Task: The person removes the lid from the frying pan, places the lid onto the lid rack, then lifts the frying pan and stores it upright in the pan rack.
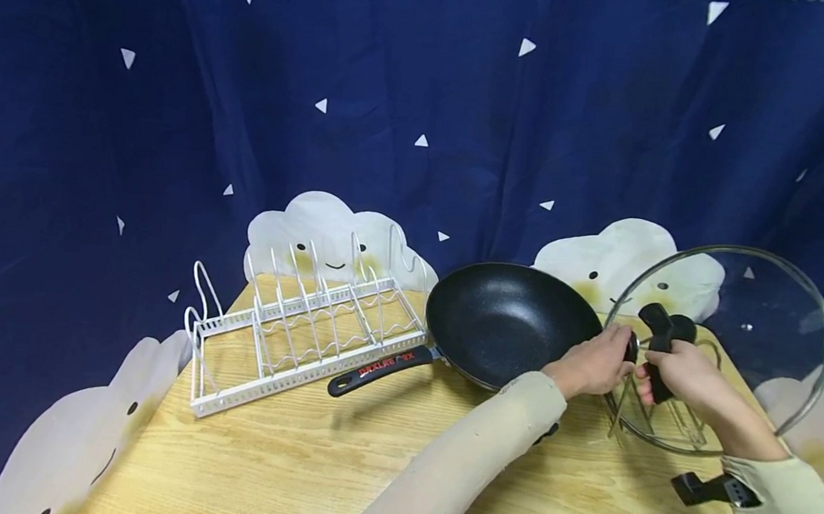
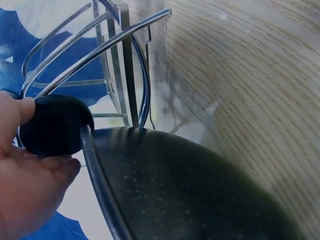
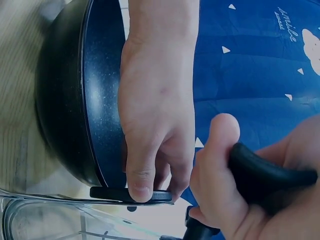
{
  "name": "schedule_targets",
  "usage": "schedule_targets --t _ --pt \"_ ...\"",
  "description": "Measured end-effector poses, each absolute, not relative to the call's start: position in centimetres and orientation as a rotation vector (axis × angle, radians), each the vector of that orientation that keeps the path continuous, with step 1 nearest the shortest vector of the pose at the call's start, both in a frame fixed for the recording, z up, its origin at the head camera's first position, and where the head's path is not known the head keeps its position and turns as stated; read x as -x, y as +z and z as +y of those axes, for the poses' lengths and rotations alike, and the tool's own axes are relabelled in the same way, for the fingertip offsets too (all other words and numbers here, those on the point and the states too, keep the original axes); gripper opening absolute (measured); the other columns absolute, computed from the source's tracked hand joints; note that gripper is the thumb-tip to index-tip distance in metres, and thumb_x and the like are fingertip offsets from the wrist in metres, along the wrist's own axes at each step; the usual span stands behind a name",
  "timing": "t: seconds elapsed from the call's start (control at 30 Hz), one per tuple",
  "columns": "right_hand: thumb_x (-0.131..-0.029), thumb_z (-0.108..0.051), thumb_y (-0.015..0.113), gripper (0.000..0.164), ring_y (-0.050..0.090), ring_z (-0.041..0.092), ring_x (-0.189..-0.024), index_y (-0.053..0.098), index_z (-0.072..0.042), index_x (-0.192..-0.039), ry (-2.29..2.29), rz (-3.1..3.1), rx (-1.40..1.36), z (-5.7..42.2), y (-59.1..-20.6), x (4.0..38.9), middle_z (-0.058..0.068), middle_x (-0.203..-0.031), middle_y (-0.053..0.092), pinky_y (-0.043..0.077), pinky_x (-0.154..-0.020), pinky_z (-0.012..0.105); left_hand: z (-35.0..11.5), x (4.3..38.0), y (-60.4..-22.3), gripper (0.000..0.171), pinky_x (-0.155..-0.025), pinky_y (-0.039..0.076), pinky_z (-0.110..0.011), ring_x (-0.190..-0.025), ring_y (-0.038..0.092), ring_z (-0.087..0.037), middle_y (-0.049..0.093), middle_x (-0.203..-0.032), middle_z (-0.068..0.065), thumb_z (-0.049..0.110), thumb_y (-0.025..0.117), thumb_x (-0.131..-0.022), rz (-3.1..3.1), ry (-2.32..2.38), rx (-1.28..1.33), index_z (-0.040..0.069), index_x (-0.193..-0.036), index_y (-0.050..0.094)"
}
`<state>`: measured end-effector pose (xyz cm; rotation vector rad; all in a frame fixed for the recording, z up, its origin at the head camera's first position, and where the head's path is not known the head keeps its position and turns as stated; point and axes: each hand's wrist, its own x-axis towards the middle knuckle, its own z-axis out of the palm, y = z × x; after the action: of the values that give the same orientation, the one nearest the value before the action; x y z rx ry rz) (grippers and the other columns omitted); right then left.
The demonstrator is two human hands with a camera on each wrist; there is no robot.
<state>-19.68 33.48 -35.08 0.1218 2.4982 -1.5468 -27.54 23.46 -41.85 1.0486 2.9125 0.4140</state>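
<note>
My right hand [image 1: 693, 383] grips the black handle [image 1: 661, 384] of a large glass lid [image 1: 770, 328], which stands on edge, tilted, at the right of the table. Beside it, my left hand [image 1: 595, 364] pinches a flat black round piece [image 2: 55, 125] between thumb and fingers. That piece lies against the lid's side in the right wrist view; whether it is fixed there I cannot tell. Just left of my hands sits a black wok [image 1: 511, 322], its open side up and its long handle [image 1: 385, 370] pointing left. Thin metal bars of a wire rack [image 2: 128, 65] show behind the lid.
A white pan rack [image 1: 309, 372] with upright wire dividers stands on the left of the wooden table [image 1: 268, 476]. Behind hangs a dark blue curtain [image 1: 402, 63] with white triangles and cloud faces. The table's right edge lies close to the lid.
</note>
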Motion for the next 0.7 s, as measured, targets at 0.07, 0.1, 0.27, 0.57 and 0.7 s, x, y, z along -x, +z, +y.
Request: schedule_targets --t 0.07,0.1,0.27,0.57,0.7 --pt "-0.099 -0.006 0.02 0.023 0.058 0.015 -0.055 0.033 0.013 -0.102 -1.555 2.488 -0.118 33.5 -35.0 19.7 0.005 -0.071 0.051 0.053 -0.055 0.035 23.5 27.6 -41.9 0.055 -0.087 0.044 -0.018 -0.114 0.048 0.0 0.037 -0.134 0.011 0.042 0.045 -0.097 2.915 0.422 -1.038 0.024 -0.145 0.024" --pt "-0.1 -0.006 0.02 0.023 0.058 0.015 -0.055 0.033 0.013 -0.102 -1.553 2.486 -0.11 33.5 -35.0 19.7 0.005 -0.071 0.051 0.053 -0.055 0.035 23.6 27.6 -41.9 0.055 -0.087 0.044 -0.018 -0.114 0.047 0.0 0.037 -0.135 0.011 0.042 0.045 -0.097 2.914 0.419 -1.033 0.025 -0.145 0.024" --pt "-0.101 -0.008 0.02 0.025 0.059 0.016 -0.055 0.032 0.013 -0.103 -1.526 2.496 -0.122 33.5 -35.0 19.8 0.006 -0.072 0.051 0.053 -0.055 0.036 23.6 27.6 -41.8 0.059 -0.091 0.042 -0.019 -0.123 0.042 -0.001 0.028 -0.146 0.01 0.044 0.042 -0.097 2.902 0.399 -1.006 0.026 -0.148 0.019" --pt "-0.102 -0.016 0.026 0.033 0.061 0.018 -0.054 0.033 0.016 -0.104 -1.441 2.589 -0.181 33.2 -34.9 19.4 0.007 -0.069 0.056 0.054 -0.054 0.038 23.4 27.5 -41.5 0.06 -0.096 0.037 -0.016 -0.13 0.033 0.0 0.023 -0.15 0.008 0.044 0.04 -0.098 2.871 0.335 -1.026 0.025 -0.15 0.016" --pt "-0.101 -0.032 0.032 0.053 0.064 0.022 -0.053 0.035 0.021 -0.106 -1.145 2.814 -0.215 33.2 -34.4 19.2 0.008 -0.066 0.06 0.054 -0.059 0.044 23.0 27.6 -40.7 0.056 -0.099 0.034 -0.016 -0.131 0.03 0.001 0.025 -0.15 0.01 0.043 0.038 -0.1 2.848 0.311 -1.038 0.026 -0.149 0.018"
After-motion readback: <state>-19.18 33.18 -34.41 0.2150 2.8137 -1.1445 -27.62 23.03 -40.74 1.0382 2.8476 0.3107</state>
